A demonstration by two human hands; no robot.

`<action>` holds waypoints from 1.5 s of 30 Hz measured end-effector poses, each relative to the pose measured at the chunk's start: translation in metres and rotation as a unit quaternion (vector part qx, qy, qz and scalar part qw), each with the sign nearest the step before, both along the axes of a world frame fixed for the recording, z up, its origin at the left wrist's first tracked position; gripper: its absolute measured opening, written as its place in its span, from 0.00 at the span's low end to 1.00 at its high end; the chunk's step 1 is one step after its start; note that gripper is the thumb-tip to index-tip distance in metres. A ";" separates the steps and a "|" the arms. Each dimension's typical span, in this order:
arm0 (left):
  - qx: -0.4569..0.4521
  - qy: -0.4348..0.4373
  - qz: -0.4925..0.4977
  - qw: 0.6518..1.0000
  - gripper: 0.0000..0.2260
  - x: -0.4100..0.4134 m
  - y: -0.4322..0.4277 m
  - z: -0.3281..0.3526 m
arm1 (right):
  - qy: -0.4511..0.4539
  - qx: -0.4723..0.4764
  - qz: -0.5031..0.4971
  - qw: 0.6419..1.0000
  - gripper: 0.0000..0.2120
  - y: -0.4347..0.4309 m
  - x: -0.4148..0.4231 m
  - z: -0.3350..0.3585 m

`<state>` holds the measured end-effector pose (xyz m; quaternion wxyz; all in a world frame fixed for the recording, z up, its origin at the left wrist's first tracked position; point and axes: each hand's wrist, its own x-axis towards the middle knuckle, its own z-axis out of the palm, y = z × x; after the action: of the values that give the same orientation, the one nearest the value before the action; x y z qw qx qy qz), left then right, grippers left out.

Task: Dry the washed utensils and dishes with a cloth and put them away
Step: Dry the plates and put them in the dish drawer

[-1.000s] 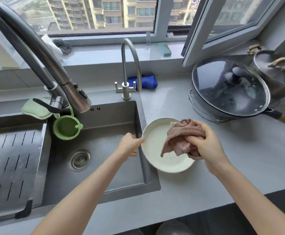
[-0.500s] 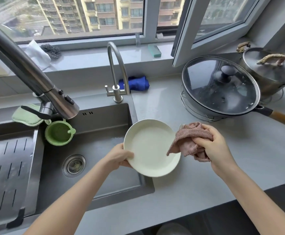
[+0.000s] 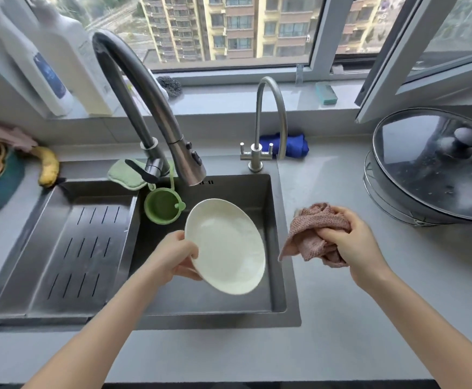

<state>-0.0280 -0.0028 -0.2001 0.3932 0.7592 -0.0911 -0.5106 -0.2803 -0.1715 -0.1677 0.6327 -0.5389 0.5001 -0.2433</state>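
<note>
Plate: cream plate [image 3: 226, 248], tilted over the sink [image 3: 291, 293], face seemingly up and rightward.
Left hand: left hand [image 3: 177, 258] grips its left rim.
Right hand: right hand [image 3: 352, 242] clutches the bunched pink cloth [image 3: 313, 234].
Gap: cloth just right of plate, not touching.

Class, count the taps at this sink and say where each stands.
2. The large dark pull-down tap rises behind the sink, spout hanging over it. The slim steel tap stands at the sink's back right corner, in front of a blue cloth. None appears hidden.
</note>
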 end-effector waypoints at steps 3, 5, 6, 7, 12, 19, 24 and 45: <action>0.041 -0.095 0.005 0.995 0.11 0.008 0.002 0.006 | 0.070 -0.128 0.054 0.988 0.20 0.010 0.020 -0.003; 0.052 -0.144 0.002 0.988 0.10 0.012 0.004 0.007 | 0.149 -0.258 0.120 0.947 0.23 0.016 0.029 -0.004; 0.056 -0.161 0.001 0.985 0.09 0.015 0.005 0.006 | 0.172 -0.305 0.146 0.925 0.25 0.018 0.034 -0.004; 0.059 -0.170 0.004 0.984 0.08 0.016 0.006 0.006 | 0.178 -0.332 0.161 0.912 0.26 0.020 0.038 -0.004; 0.060 -0.164 0.039 0.984 0.08 0.017 0.015 -0.005 | 0.160 -0.285 0.153 0.932 0.32 0.034 0.068 -0.012; -0.032 -0.182 0.107 0.977 0.08 0.002 0.023 -0.010 | 0.051 -0.039 0.393 0.917 0.33 0.123 0.128 -0.060; -0.038 -0.212 0.105 0.971 0.12 -0.005 0.031 -0.005 | 0.142 -0.129 0.410 0.892 0.32 0.107 0.171 -0.096; -0.035 -0.096 0.151 0.983 0.11 0.002 0.042 0.001 | 0.211 -0.177 0.313 0.909 0.21 0.065 0.115 -0.097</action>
<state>-0.0259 0.0393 -0.1990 0.4817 0.7952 -0.0309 -0.3669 -0.1649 -0.1066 -0.2650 0.4500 -0.8099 0.3763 0.0019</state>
